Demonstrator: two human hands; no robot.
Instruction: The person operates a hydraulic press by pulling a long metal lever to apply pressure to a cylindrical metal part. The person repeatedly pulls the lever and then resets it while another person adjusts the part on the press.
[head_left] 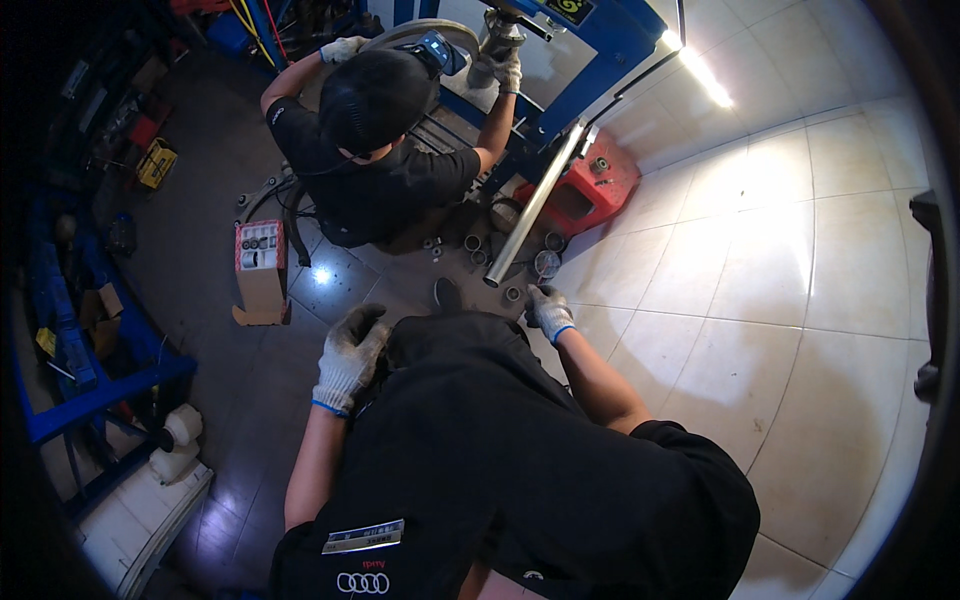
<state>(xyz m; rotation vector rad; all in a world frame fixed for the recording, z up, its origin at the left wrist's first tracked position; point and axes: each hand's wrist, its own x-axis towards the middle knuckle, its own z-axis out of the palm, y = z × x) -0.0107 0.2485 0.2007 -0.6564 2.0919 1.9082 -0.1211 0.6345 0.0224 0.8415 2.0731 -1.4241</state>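
My left hand [350, 358], in a pale knitted glove with a blue cuff and dirty fingers, is beside my left thigh. Its fingers bend loosely away from the thumb, and I see nothing in it. On the other side, my right hand [549, 312], gloved alike, has its fingers drawn in near my right knee, with no object visible in it. Nearest to it are a metal ring [513, 294] on the floor and the lower end of a long metal tube [535, 205]. Ahead, a crouching co-worker [385, 170] has gloved hands at a round metal part [425, 32] and a metal cylinder [500, 38].
A blue press frame [600, 60] stands before the co-worker. A red box-shaped container [600, 185] sits by the tiled wall [750, 270]. Left of the co-worker are an open carton [262, 275] of parts and dark metal arms [295, 225]. A blue rack [110, 400] lines the left.
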